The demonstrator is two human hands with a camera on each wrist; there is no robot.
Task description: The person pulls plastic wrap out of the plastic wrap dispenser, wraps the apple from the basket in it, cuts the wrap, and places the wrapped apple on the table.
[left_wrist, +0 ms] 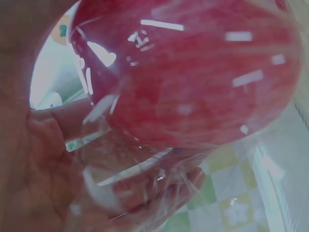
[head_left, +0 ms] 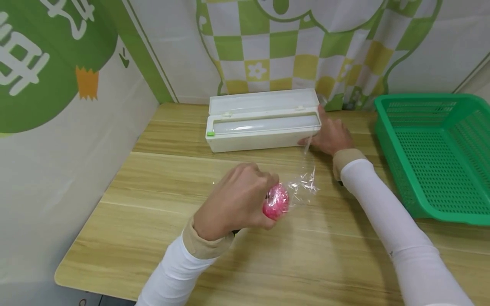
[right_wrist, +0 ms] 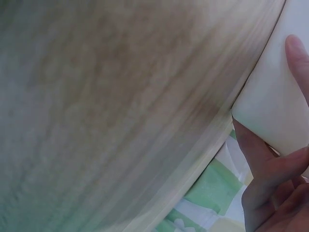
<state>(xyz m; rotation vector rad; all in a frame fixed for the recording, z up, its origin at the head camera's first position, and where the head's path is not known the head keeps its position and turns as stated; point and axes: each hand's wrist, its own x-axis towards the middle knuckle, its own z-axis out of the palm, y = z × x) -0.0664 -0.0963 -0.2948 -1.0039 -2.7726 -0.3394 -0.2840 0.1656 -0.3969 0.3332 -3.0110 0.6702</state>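
Observation:
In the head view my left hand [head_left: 239, 199] holds a pinkish-red apple [head_left: 276, 202] above the table, its fingers and thumb curled around it. Clear cling film [head_left: 304, 182] covers the apple and trails off to the right in a crumpled tail. The left wrist view shows the streaked, shiny apple [left_wrist: 188, 72] up close, with loose film over the fingers [left_wrist: 140, 188]. Further back, my right hand [head_left: 331, 134] grips the right end of a white cling film dispenser [head_left: 264, 140], thumb at the front. The dispenser's lid [head_left: 264, 102] stands raised, showing the roll [head_left: 264, 124] inside.
A green plastic basket [head_left: 398, 170] stands on the right of the wooden table [head_left: 160, 204]. A patterned cloth [head_left: 283, 51] hangs behind the dispenser, and a printed wall covering [head_left: 42, 178] borders the left side.

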